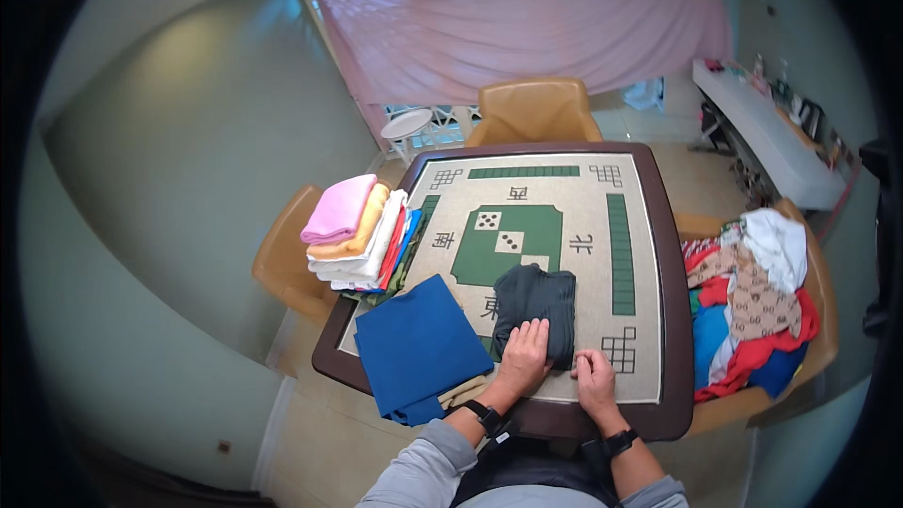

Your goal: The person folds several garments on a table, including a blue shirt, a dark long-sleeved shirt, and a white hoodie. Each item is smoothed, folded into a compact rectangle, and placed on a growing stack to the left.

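A dark grey folded garment (pixel 540 303) lies on the near part of the mahjong table (pixel 600 226). My left hand (pixel 523 356) rests flat on its lower part, palm down. By the garment's lower right corner is my right hand (pixel 596 379), its fingers curled in and nothing visible in them. To the left lies a folded blue cloth item (pixel 423 346), overhanging the table's near left edge. A folded beige piece (pixel 462 391) shows from under it. Farther left stands a stack of folded clothes, topped by a pink one (pixel 342 208).
On the right, a tan armchair (pixel 822 339) holds a jumbled heap of clothes (pixel 765 296). Other tan chairs stand at the far side (pixel 536 106) and left side (pixel 282 261). A white stool (pixel 407 125) and a white counter (pixel 769 134) bearing small items are farther back.
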`<control>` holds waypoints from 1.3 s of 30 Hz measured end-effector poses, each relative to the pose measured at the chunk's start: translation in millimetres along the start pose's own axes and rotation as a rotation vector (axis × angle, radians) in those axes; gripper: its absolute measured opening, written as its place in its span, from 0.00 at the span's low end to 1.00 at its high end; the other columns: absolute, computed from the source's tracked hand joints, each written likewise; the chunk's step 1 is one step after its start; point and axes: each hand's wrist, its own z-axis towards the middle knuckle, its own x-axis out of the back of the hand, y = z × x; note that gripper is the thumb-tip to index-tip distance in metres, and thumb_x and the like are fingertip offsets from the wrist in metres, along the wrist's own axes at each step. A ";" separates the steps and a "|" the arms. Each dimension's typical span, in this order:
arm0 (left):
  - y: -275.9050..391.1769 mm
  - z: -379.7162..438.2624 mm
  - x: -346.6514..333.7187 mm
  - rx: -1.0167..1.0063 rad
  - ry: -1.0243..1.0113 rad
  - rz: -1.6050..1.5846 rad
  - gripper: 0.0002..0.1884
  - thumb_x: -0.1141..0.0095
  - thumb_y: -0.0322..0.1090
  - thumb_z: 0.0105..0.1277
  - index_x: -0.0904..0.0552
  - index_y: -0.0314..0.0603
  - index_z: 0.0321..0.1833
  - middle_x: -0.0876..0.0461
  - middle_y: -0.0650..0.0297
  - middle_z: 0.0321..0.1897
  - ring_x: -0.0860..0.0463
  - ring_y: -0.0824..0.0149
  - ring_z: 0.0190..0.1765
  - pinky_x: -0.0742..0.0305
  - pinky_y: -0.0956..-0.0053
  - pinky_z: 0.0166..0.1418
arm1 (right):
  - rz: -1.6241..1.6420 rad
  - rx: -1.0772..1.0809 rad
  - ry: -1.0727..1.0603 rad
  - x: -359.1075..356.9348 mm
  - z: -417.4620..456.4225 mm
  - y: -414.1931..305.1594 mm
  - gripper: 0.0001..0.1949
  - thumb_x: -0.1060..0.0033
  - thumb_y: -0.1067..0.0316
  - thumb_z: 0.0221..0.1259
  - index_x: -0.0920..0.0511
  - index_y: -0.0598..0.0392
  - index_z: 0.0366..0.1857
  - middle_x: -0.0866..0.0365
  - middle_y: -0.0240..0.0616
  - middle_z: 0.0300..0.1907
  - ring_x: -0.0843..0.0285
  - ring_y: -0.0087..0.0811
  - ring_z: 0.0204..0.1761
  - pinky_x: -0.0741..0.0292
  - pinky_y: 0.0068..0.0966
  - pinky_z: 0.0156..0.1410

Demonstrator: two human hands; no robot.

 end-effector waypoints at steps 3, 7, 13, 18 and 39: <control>1.0 3.0 0.1 0.006 0.048 0.029 0.46 0.26 0.35 0.58 0.27 0.28 0.82 0.17 0.41 0.71 0.18 0.43 0.73 0.23 0.47 0.75 | -0.041 0.004 -0.035 1.7 -1.4 2.2 0.09 0.41 0.70 0.82 0.14 0.62 0.47 0.14 0.44 0.37 0.12 0.35 0.33 0.17 0.34 0.44; 4.6 7.2 -3.4 0.037 0.126 0.018 0.42 0.30 0.29 0.60 0.26 0.34 0.82 0.16 0.45 0.70 0.16 0.43 0.71 0.22 0.48 0.74 | -0.016 -0.013 -0.043 -2.9 -0.1 2.4 0.08 0.40 0.70 0.81 0.13 0.62 0.46 0.13 0.43 0.36 0.13 0.33 0.33 0.17 0.34 0.43; -5.1 11.6 23.0 0.189 0.046 -0.402 0.36 0.33 0.26 0.59 0.20 0.39 0.75 0.10 0.44 0.60 0.10 0.41 0.60 0.15 0.50 0.65 | 0.056 -0.068 -0.053 -2.2 1.9 6.9 0.09 0.41 0.68 0.84 0.14 0.63 0.48 0.15 0.39 0.34 0.14 0.28 0.32 0.17 0.29 0.42; 5.6 0.4 49.5 0.074 0.029 -0.720 0.37 0.32 0.26 0.58 0.20 0.44 0.76 0.10 0.42 0.57 0.10 0.37 0.57 0.13 0.50 0.62 | 0.022 -0.023 -0.071 4.3 6.4 13.8 0.19 0.52 0.57 0.91 0.16 0.65 0.52 0.16 0.47 0.34 0.12 0.37 0.39 0.18 0.34 0.48; 52.1 -35.9 47.4 0.504 0.062 -0.908 0.30 0.29 0.27 0.63 0.16 0.35 0.71 0.08 0.42 0.54 0.08 0.43 0.58 0.15 0.56 0.65 | 0.099 -0.086 -0.101 9.2 -1.4 13.3 0.25 0.54 0.50 0.93 0.17 0.67 0.56 0.10 0.45 0.41 0.11 0.34 0.41 0.17 0.32 0.50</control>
